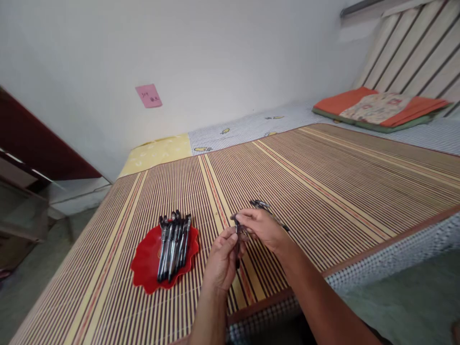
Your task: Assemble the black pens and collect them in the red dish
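Note:
Between my two hands is a dark pen (237, 247), held upright over the striped mat. My left hand (222, 256) pinches its barrel from the left. The fingers of my right hand (258, 225) are closed at the pen's top end, where a dark cap-like part shows. To the left, a red scalloped plate (143, 261) carries a bundle of several capped pens (174, 247), their dark tops pointing away from me. Just beyond my right hand lie a few more pens (261, 205) on the mat, partly hidden by that hand.
A bamboo mat (316, 191) with yellow bands covers the bed. Folded orange and green bedding (381, 108) lies at the far right by a slatted headboard (413, 48). On the white wall hangs a pink note (148, 96). The bed's front edge runs close to my forearms.

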Demonstrator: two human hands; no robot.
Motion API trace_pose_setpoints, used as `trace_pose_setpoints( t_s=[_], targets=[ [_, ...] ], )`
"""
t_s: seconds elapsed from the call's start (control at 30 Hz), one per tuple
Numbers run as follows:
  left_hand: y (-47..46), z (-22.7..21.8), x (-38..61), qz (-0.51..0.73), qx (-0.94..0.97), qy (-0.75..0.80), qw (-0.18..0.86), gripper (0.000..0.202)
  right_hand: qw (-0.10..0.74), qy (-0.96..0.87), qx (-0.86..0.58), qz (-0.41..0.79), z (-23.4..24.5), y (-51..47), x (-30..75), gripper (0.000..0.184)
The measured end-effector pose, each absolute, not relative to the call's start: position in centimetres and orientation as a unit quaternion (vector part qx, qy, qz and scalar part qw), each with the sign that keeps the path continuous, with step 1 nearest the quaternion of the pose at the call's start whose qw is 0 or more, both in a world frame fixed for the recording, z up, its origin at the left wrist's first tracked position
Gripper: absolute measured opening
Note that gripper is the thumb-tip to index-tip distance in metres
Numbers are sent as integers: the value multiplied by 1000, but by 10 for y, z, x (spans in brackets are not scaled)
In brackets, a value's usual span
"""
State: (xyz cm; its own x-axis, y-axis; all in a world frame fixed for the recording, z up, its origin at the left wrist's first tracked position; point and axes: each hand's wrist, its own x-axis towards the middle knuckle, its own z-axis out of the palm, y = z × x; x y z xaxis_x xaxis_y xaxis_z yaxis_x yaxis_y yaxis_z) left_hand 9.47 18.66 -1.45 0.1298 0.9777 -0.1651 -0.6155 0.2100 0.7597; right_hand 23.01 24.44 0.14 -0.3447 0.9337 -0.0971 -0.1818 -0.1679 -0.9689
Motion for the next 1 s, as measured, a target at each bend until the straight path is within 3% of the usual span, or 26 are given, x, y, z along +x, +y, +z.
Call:
trace_pose_setpoints(
  t_s=[0.17, 0.37, 0.63, 1.0],
  targets=[
    [183, -21, 104, 545, 226, 319, 742, 31, 479, -468, -385, 635, 6, 245, 229, 36],
    [182, -23, 111, 572, 214, 267, 746, 46, 479, -505, -407, 592, 6, 241, 220, 33],
    [180, -22, 107, 597, 247, 296, 704, 36, 467, -544, -392, 576, 9, 231, 218, 30],
    [177, -32, 106, 589, 234, 275, 723, 34, 449, -557, -349, 606, 0, 229, 228, 29]
  ],
)
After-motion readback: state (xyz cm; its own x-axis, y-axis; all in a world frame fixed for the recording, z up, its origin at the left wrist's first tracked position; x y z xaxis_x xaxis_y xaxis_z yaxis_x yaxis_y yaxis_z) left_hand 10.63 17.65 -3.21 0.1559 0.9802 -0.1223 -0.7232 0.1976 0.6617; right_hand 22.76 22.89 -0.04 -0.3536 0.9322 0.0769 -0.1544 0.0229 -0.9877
